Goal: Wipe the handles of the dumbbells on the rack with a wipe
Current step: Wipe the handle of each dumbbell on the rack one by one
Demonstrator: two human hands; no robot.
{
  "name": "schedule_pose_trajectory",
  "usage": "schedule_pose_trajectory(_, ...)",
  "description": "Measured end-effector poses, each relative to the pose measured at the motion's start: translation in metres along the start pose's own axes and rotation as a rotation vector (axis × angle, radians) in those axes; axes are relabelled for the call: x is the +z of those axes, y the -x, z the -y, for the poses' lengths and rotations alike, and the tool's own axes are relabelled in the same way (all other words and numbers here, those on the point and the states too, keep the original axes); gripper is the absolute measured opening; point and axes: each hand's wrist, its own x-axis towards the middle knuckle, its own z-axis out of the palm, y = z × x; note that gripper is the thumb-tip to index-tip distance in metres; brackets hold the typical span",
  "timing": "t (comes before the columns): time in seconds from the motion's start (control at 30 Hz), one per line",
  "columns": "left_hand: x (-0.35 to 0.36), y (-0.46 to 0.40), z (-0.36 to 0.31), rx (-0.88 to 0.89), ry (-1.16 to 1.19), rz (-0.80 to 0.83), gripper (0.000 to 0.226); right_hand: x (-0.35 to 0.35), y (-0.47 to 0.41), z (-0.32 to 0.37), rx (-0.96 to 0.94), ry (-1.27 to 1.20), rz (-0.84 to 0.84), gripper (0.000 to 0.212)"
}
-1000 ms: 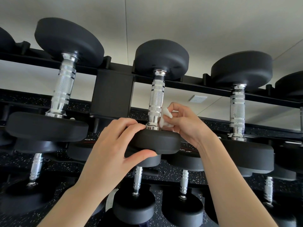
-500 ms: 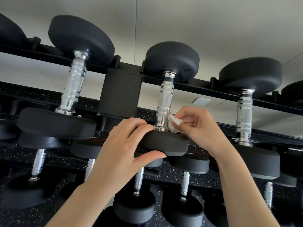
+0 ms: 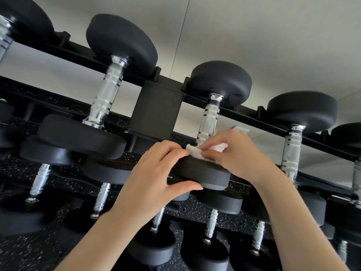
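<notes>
Pale wall panels fill the background behind the black rack (image 3: 156, 112), whose rails carry rows of dumbbells with chrome handles. We take its square centre post as our landmark.

Just right of that post sits the dumbbell (image 3: 210, 171) we are working on. Our left hand (image 3: 154, 173) clamps its near head, fingers curled over the top edge and the thumb underneath. Our right hand (image 3: 234, 155) pinches the white wipe (image 3: 195, 153) against the bottom of the handle (image 3: 209, 122), where the chrome meets the near head.

To do this step well, we would judge it best to wrap the wipe right round the handle rather than dabbing one side, then draw it along the full knurled length toward the far head, twisting as we go so the grooves come clean. The left hand should keep the dumbbell from rolling in its cradle.

The handle's long axis runs away from us across the two rails, rising and leaning slightly rightward in view, its far head resting on the upper rail. Neighbouring dumbbells either side of the post lie in roughly the same direction.
</notes>
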Motion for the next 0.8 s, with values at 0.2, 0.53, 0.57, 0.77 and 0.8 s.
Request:
schedule_pose_trajectory(0.2,0.0,0.001,0.002,-0.001,0.063,-0.038,0.047,0.008,-0.011,0.017,-0.007,0.221,-0.003,0.007)
schedule_pose_trajectory(0.53,0.003,0.003,0.004,-0.041,0.037,-0.055,0.054,0.013,-0.014,0.028,0.014,0.427,-0.087,0.013)
schedule_pose_trajectory(0.57,0.003,0.003,0.004,-0.039,0.035,-0.055,0.053,0.011,-0.015,0.028,0.014,0.456,-0.062,0.016)
schedule_pose_trajectory(0.77,0.002,0.002,0.004,-0.024,0.026,-0.057,0.051,0.008,-0.017,0.03,0.04,0.485,0.024,0.017)
schedule_pose_trajectory(0.8,0.002,0.002,0.005,-0.025,0.025,-0.057,0.051,0.009,-0.017,0.031,0.04,0.466,0.007,0.015)
